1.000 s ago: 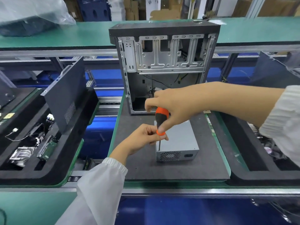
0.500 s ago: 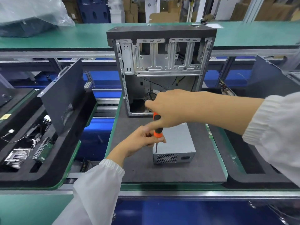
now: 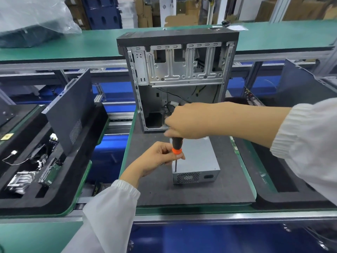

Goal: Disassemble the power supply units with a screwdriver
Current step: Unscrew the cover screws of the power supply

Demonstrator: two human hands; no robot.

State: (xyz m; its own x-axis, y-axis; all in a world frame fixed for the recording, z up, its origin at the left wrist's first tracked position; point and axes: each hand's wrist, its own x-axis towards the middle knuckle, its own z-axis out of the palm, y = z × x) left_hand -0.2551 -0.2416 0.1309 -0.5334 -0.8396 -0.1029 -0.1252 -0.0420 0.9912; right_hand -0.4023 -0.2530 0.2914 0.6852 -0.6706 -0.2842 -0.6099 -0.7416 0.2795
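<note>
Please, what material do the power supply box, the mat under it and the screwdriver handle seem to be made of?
Power supply box: likely sheet metal, matte grey, with a punched vent grille. Mat: probably dark foam, dull and slightly grainy. Screwdriver handle: seemingly plastic or rubber, black with an orange collar; its shaft looks like thin steel.

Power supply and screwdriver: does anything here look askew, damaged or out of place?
Nothing stands out. The power supply lies flat on the grey mat. The screwdriver stands upright at its front left corner, held by the right hand above and the left hand lower down.
</note>
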